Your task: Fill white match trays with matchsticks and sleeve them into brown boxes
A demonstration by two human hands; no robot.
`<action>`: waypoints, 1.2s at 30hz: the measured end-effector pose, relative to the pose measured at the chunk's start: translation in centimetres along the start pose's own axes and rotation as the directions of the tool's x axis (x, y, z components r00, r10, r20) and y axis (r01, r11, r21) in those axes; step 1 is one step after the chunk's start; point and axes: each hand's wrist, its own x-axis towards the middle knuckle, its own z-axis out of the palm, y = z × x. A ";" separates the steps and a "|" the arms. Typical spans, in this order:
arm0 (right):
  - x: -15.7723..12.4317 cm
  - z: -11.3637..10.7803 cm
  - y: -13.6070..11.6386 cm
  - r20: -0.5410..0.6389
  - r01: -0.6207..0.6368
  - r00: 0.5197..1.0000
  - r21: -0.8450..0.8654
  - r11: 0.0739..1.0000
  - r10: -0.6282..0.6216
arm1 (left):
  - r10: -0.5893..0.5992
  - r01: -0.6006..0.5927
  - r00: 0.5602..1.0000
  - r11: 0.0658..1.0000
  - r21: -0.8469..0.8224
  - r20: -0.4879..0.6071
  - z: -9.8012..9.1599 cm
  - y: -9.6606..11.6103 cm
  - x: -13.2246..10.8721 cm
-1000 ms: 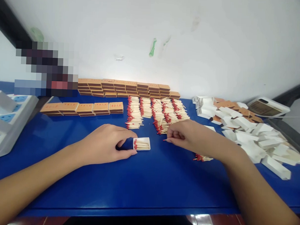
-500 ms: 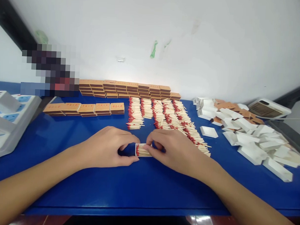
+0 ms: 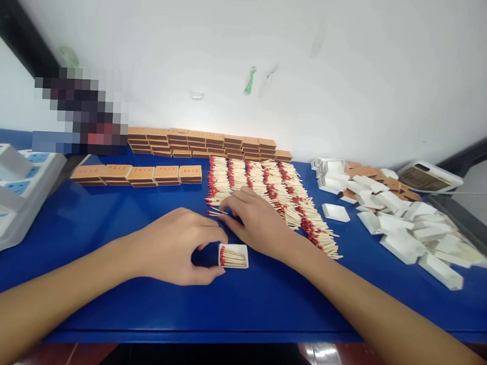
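A small white matchbox tray [image 3: 233,256] with several red-tipped matches in it lies on the blue table [image 3: 238,306]. My left hand [image 3: 176,244] pinches the tray's left end between thumb and forefinger. My right hand [image 3: 255,218] rests beyond the tray, its fingers stretched onto the near end of the rows of loose matches [image 3: 267,189]. Whether it grips any matches is hidden by the fingers.
Orange matchboxes are stacked along the wall [image 3: 208,143], with a row of them [image 3: 139,174] at the left. A heap of empty white trays and orange sleeves [image 3: 391,210] lies at the right. A white power strip [image 3: 9,194] sits at the far left.
My right hand left the tray, where it was half a second ago, and reached back and left to the match rows. My left hand has kept hold of the tray.
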 end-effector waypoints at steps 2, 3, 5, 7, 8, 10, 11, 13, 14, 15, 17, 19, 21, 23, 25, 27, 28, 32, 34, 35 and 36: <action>-0.1 0.0 0.0 -0.001 -0.004 1.000 0.014 1.000 0.004 | -0.005 0.005 1.000 1.000 0.012 -0.002 -0.1 -0.2 0.0; -0.1 0.0 0.1 0.000 -0.003 1.000 0.012 1.000 0.003 | -0.007 0.007 1.000 1.000 0.017 -0.004 -0.1 -0.2 0.0; -0.2 0.0 0.1 0.003 -0.003 1.000 -0.003 1.000 0.003 | -0.006 0.006 1.000 1.000 0.020 -0.002 -0.2 -0.2 -0.1; -0.3 -0.2 0.1 0.013 -0.008 1.000 -0.023 1.000 0.008 | 0.005 -0.005 1.000 1.000 0.022 0.002 -0.2 -0.2 -0.1; -0.4 -0.3 0.1 0.023 -0.010 1.000 -0.034 0.999 0.011 | 0.011 -0.011 1.000 1.000 0.024 0.002 -0.2 -0.1 -0.1; -0.7 -0.8 0.2 0.038 -0.016 0.999 -0.055 0.998 0.018 | 0.016 -0.016 1.000 0.999 0.027 -0.003 -0.2 -0.1 -0.1; -0.9 -1.1 0.3 0.041 -0.022 0.999 -0.058 0.998 0.025 | 0.013 -0.013 1.000 1.000 0.028 -0.005 -0.2 -0.1 0.0; -1.4 -1.9 0.7 0.029 -0.047 0.998 -0.036 0.998 0.048 | -0.008 0.009 1.000 0.999 0.036 -0.016 -0.3 -0.4 0.1; -1.6 -2.4 0.9 0.014 -0.063 0.998 -0.009 0.998 0.063 | -0.027 0.028 0.999 0.999 0.047 -0.028 -0.3 -0.6 0.1; -1.9 -2.8 1.1 0.001 -0.084 0.996 0.030 0.996 0.084 | -0.049 0.051 0.998 0.997 0.062 -0.045 -0.4 -0.8 0.2; -2.4 -3.7 1.3 -0.014 -0.124 0.992 0.113 0.986 0.126 | -0.096 0.105 0.991 0.990 0.091 -0.098 -0.4 -1.5 0.3; -2.7 -4.1 1.3 -0.015 -0.146 0.989 0.166 0.975 0.150 | -0.122 0.136 0.982 0.986 0.094 -0.142 -0.4 -2.0 0.3; -2.9 -4.2 1.1 -0.013 -0.137 0.990 0.170 0.976 0.141 | -0.123 0.136 0.980 0.988 0.077 -0.158 -0.3 -2.3 0.4; -2.9 -4.0 0.6 -0.009 -0.105 0.994 0.155 0.982 0.108 | -0.120 0.131 0.981 0.989 0.065 -0.149 -0.3 -2.3 0.4; -2.9 -3.5 0.2 0.016 -0.080 0.997 0.153 0.985 0.078 | -0.125 0.135 0.983 0.989 0.065 -0.133 -0.2 -2.1 0.4; -3.0 -3.1 -0.1 0.048 -0.070 0.997 0.168 0.983 0.062 | -0.131 0.140 0.984 0.988 0.069 -0.118 -0.2 -1.9 0.4; -3.0 -2.9 -0.2 0.060 -0.065 0.997 0.173 0.983 0.056 | -0.131 0.140 0.985 0.988 0.069 -0.116 -0.2 -1.9 0.4; -3.0 -2.2 -0.3 0.059 -0.024 0.998 0.154 0.988 0.015 | -0.127 0.134 0.987 0.989 0.069 -0.100 -0.3 -1.8 0.3; -3.0 -2.1 -0.2 0.055 -0.016 0.998 0.151 0.988 0.008 | -0.129 0.136 0.987 0.988 0.070 -0.093 -0.3 -1.8 0.3; -3.0 -2.0 -0.2 0.055 -0.016 0.998 0.154 0.988 0.007 | -0.130 0.136 0.987 0.988 0.072 -0.092 -0.3 -1.8 0.3; -3.0 -2.0 -0.2 0.053 -0.018 0.999 0.157 0.987 0.009 | -0.128 0.135 0.987 0.988 0.075 -0.092 -0.2 -1.8 0.3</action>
